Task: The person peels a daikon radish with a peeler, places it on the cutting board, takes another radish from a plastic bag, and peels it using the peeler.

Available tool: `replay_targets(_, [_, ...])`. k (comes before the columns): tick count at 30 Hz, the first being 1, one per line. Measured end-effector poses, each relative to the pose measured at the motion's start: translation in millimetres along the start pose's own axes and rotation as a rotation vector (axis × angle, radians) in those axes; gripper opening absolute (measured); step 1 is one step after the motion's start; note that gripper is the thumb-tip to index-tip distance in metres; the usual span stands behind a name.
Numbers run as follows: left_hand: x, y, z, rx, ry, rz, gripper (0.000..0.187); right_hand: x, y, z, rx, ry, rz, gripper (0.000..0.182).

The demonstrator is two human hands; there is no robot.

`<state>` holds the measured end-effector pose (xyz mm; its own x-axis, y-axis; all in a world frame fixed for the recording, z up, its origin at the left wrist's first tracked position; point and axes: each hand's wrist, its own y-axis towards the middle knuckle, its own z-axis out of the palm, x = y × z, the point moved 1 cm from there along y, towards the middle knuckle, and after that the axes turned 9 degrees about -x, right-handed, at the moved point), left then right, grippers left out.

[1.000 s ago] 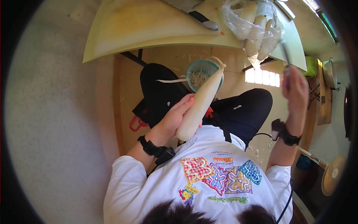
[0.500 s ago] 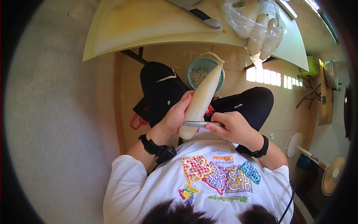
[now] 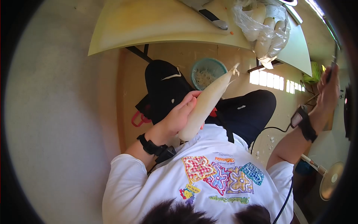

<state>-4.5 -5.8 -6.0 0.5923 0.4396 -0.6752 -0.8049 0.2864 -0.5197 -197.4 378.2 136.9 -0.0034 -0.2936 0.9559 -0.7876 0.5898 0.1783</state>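
Observation:
My left hand [image 3: 179, 116] is wrapped round a peeled white radish [image 3: 207, 102]. The radish slants across my lap, thick end close to my shirt and root tip pointing up and right. Out at the far right, my right hand [image 3: 329, 87] is raised well away from the radish. It is closed round a peeler [image 3: 331, 69], which shows only as a thin dark shape against the window side. Beyond the radish, a teal basin [image 3: 225, 67] on the floor holds pale peelings [image 3: 204, 79].
A table [image 3: 156, 31] spans the top, bearing a knife [image 3: 212, 18] and a clear bag [image 3: 244, 22] of white radishes. A fan [image 3: 333, 181] stands at lower right. Bits of peel lie on my dark trousers [image 3: 257, 106] and the floor.
My right hand has swung from the radish's thick end out to the far right, taking the peeler along. My left hand keeps its hold, and the radish tip has shifted slightly right.

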Motion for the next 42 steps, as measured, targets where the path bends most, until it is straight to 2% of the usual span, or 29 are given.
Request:
replay_targets(2, [2.6, 2.5, -2.1, 0.007, -0.072, -0.011, 0.043, 16.6, -15.4, -18.2, -0.003, 0.060, -0.012, 0.036])
replay_targets(4, [4.3, 6.0, 0.0, -0.023, -0.056, -0.020, 0.045, 19.0, -45.1, -13.5, 0.191, 0.187, 0.006, 0.038])
replay_targets(5, [5.3, 8.4, -0.1, -0.066, -0.041, -0.023, 0.046, 10.6, -62.6, -4.7, 0.207, 0.141, -0.015, 0.036])
replay_targets(6, [5.6, 11.5, -0.9, -0.064, -0.041, -0.022, 0.046, 11.7, -95.4, 10.6, 0.315, 0.153, -0.076, 0.029])
replay_targets(7, [5.7, 14.8, -2.5, -0.044, -0.087, -0.045, 0.045, -14.6, -109.9, 14.1, 0.511, 0.190, -0.013, 0.021])
replay_targets(8, [5.5, 16.0, -3.4, -0.028, -0.132, -0.069, 0.044, -25.3, -136.2, 28.0, 0.796, 0.285, 0.081, 0.018])
replay_targets(9, [3.3, 14.7, -1.2, -0.034, -0.131, -0.071, 0.044, -30.0, -154.7, 39.8, 1.032, 0.006, 0.076, 0.020])
replay_targets(10, [-0.9, 13.4, 3.6, -0.041, -0.154, -0.069, 0.044, -24.0, -181.5, 54.8, 1.144, -0.126, -0.210, 0.024])
replay_targets(12, [-2.1, 13.7, 4.3, -0.046, -0.173, -0.070, 0.043, -41.9, -220.2, 62.5, 1.364, -0.241, -0.116, 0.028])
replay_targets(14, [3.3, 17.0, -0.2, -0.037, -0.171, -0.020, 0.043, -54.6, -244.1, 62.5, 1.398, -0.181, -0.226, 0.032])
replay_targets(16, [7.2, 15.3, -4.0, -0.026, -0.174, -0.016, 0.046, -59.9, -250.4, 59.9, 1.394, -0.165, -0.260, 0.032])
replay_targets(18, [10.1, 13.9, -7.2, -0.013, -0.176, -0.013, 0.048, -62.7, -251.4, 58.0, 1.363, -0.158, -0.311, 0.024])
replay_targets(20, [11.3, 14.0, -8.1, 0.089, -0.234, -0.009, 0.053, -61.1, -250.5, 57.8, 1.363, -0.169, -0.333, 0.024])
replay_targets(22, [10.5, 14.3, -4.5, 0.074, -0.217, -0.004, 0.054, -61.1, -250.3, 57.9, 1.365, -0.178, -0.358, 0.024])
replay_targets(24, [9.8, 13.7, -4.2, 0.056, -0.201, 0.004, 0.055, -62.9, -249.3, 58.4, 1.292, -0.149, -0.418, 0.029])
replay_targets(26, [9.7, 11.9, -4.8, 0.136, -0.187, -0.009, 0.057, -61.6, -231.3, 61.4, 1.188, -0.269, -0.338, 0.029])
replay_targets(28, [10.8, 8.2, -3.3, 0.110, -0.159, -0.018, 0.059, -50.3, -197.9, 67.2, 0.992, -0.354, -0.288, 0.029])
replay_targets(30, [8.9, 4.0, -0.6, 0.088, -0.127, -0.030, 0.060, -61.3, -155.0, 64.8, 0.653, -0.511, -0.278, 0.022])
replay_targets(31, [6.8, 1.5, 2.3, 0.106, -0.091, -0.025, 0.060, -68.9, -127.1, 57.5, 0.491, -0.246, -0.194, 0.026])
replay_targets(32, [5.7, 0.4, 4.1, 0.121, -0.058, -0.015, 0.061, -61.8, -96.7, 42.1, 0.408, -0.126, -0.103, 0.029])
replay_targets(33, [6.2, -0.5, 4.1, 0.113, -0.065, -0.010, 0.061, -51.3, -76.0, 33.4, 0.184, 0.114, -0.028, 0.032])
replay_targets(34, [6.0, -1.6, 3.9, 0.096, -0.062, -0.010, 0.060, -29.7, -58.7, 18.0, 0.076, 0.039, -0.082, 0.030])
replay_targets(35, [4.5, -0.6, 3.3, 0.085, -0.054, -0.009, 0.060, -30.2, -27.6, -2.2, -0.014, 0.139, -0.016, 0.033])
replay_targets(38, [8.2, 3.1, -0.3, 0.056, -0.096, -0.033, 0.059, -7.4, 10.4, -61.6, -0.030, 0.169, -0.012, 0.035])
replay_targets(39, [8.4, 3.8, 0.1, 0.060, -0.097, -0.037, 0.059, -1.7, 12.7, -71.6, 0.045, 0.227, -0.013, 0.035])
replay_targets(42, [7.6, 7.2, -1.5, 0.063, -0.109, -0.038, 0.057, -4.3, -7.1, -65.8, 0.154, 0.306, -0.025, 0.033])
